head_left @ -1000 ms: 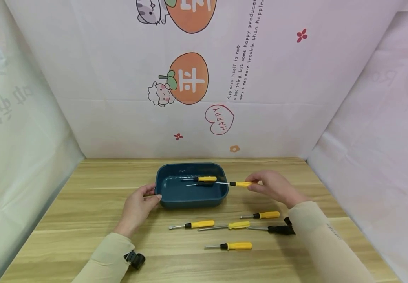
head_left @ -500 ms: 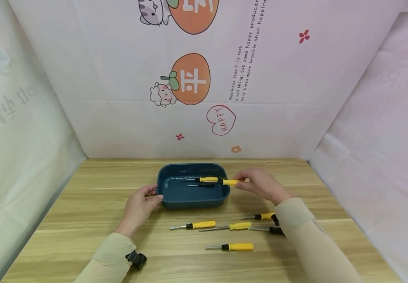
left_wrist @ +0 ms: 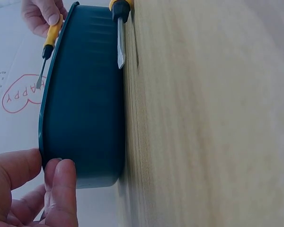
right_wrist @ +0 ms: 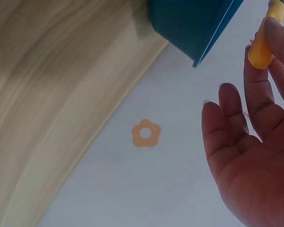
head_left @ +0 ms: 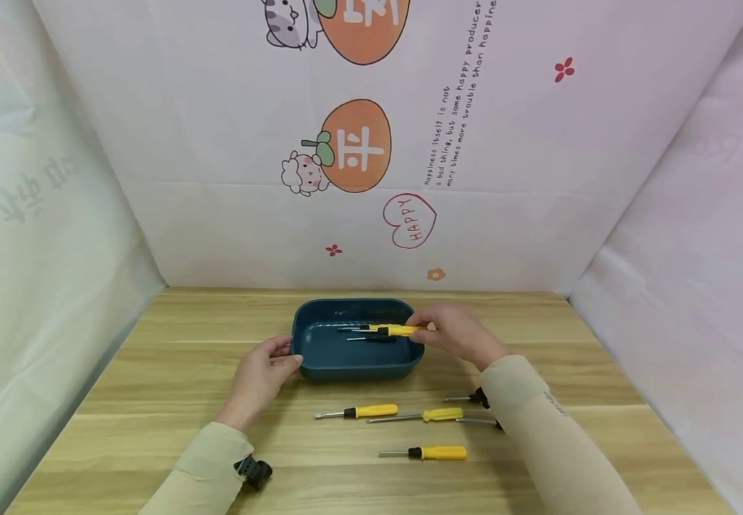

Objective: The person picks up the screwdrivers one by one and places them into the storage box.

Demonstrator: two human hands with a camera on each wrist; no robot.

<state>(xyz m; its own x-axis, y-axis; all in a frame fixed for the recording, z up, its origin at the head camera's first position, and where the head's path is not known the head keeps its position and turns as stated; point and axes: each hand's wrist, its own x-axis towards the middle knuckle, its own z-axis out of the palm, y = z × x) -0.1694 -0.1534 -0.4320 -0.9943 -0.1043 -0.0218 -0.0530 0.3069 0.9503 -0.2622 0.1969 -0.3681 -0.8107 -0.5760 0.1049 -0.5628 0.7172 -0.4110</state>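
Observation:
My left hand [head_left: 262, 372] pinches the left rim of a dark blue bin [head_left: 352, 373], thumb and fingers on either side of the edge in the left wrist view. Held by its handle end in my right hand [head_left: 453, 332] is a yellow-and-black screwdriver [head_left: 402, 331]. It reaches over the bin's right side, its flat blade [left_wrist: 39, 81] above the rim in the left wrist view. Thumb and index finger hold the yellow handle [right_wrist: 261, 49], while the other fingers stay loose. Inside the bin lie a black screwdriver [head_left: 382, 339] and a yellow-handled one, partly covered by the held screwdriver.
In front of the bin, yellow-handled screwdrivers lie on the wooden table [head_left: 320, 479]: one at left [head_left: 374, 411], a long one [head_left: 442, 414] and one nearer me [head_left: 443, 453]. The right sleeve partly hides two more. A printed white cloth [head_left: 506, 236] stands behind.
My right hand has carried the screwdriver leftward, from beside the bin to over its right side. The sleeve now covers more of the screwdrivers at right. My left hand keeps its grip.

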